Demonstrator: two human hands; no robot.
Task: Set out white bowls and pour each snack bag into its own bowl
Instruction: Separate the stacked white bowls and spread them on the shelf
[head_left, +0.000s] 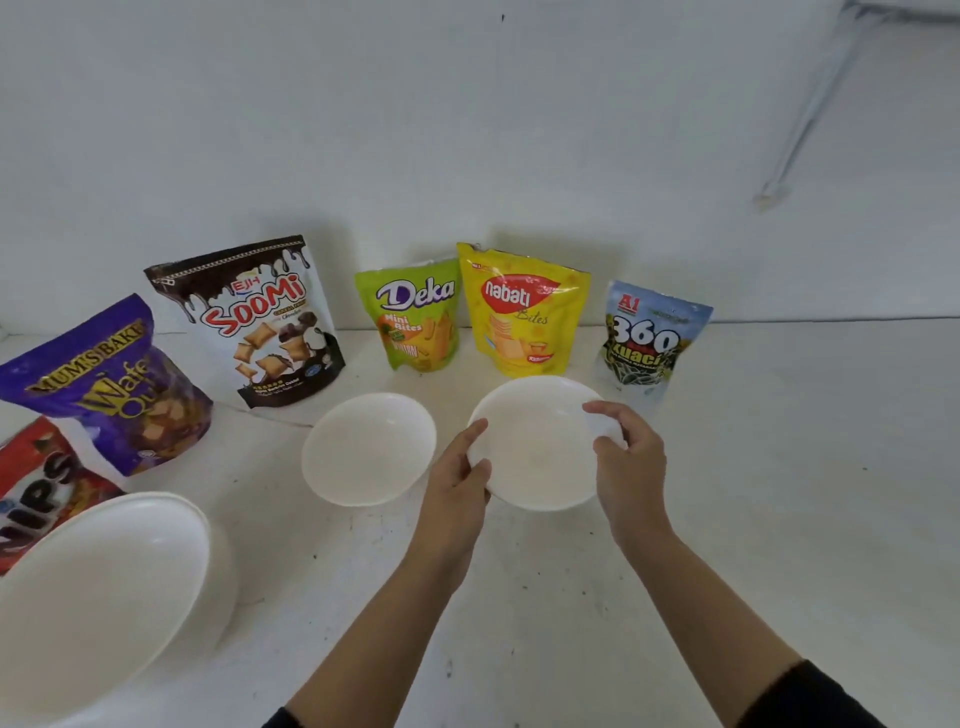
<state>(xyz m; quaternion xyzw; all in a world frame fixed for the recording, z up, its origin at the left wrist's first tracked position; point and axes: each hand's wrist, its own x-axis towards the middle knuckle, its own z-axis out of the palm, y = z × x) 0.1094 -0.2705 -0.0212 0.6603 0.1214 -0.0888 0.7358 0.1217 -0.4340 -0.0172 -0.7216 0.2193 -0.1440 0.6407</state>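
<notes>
Right, both hands are on one white bowl (535, 452): left hand (457, 480) grips its left rim with the thumb on top, right hand (629, 457) pinches the right rim. Bowl is on or just above the worktop (805, 519), can't tell which, directly in front of the yellow Nabati bag (524, 312). Second bowl (369, 449) sits just beside it, in front of the green Deka bag (415, 317). Bowl stack (104, 587) is at near left. Soomi bag (260, 322), purple wafer bag (104, 384), red bag (36, 478) and Kuaci bag (649, 338) have no bowl of their own yet. Bowls look light, stiff and smooth, probably slippery, so a two-sided rim grip makes sense. Bags are soft upright pouches: hold the body below the seal and tip slowly, since a light bowl could skid
</notes>
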